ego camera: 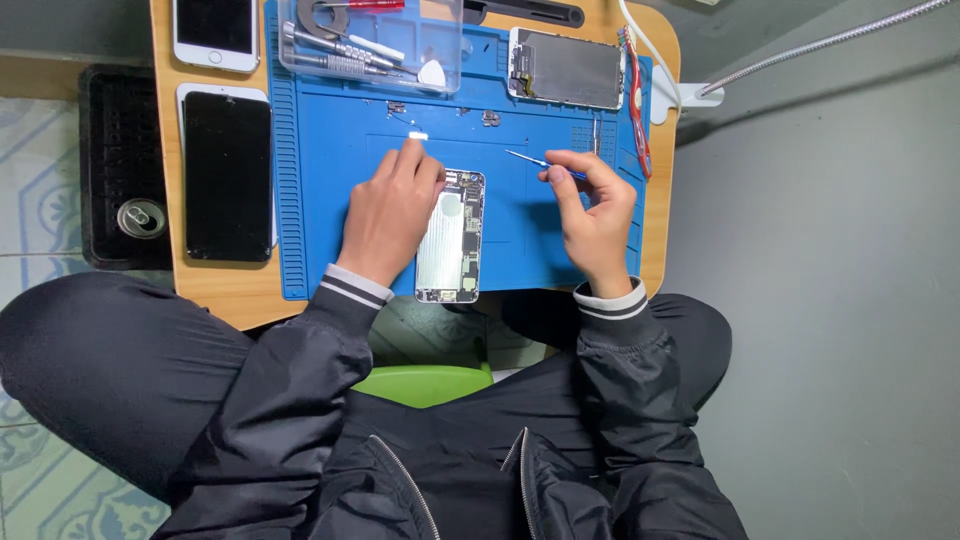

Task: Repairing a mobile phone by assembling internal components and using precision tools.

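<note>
Head view: a person in a dark jacket is sitting at a small wooden table (pixel 222 290) that is filling the upper middle of the frame. A blue work mat (pixel 330 200) is covering most of the tabletop. An opened phone (pixel 452 237), with its insides showing, is lying lengthwise on the mat at the centre of the frame.

The left hand (pixel 388 212) is resting palm down on the mat, touching the left edge of the opened phone. Its fingers are lying loosely curled and are gripping nothing; the fingertips are reaching toward a small white part (pixel 418 135) just above them.

The right hand (pixel 596 215) is sitting right of centre, a little apart from the phone. It is closed in a pinch on a thin blue-handled tool (pixel 545 163), whose tip is pointing up and to the left over the mat.

At the top of the frame a clear plastic tray (pixel 440 45) is holding screwdrivers and small tools. To its right a removed screen panel (pixel 566 68) is lying face down. In the upper left a white phone (pixel 216 32) is lying on the wood, and below it a black phone (pixel 227 175) is lying face up. At the far left a drink can (pixel 142 217) is standing in a black crate (pixel 105 120) beside the table.
</note>
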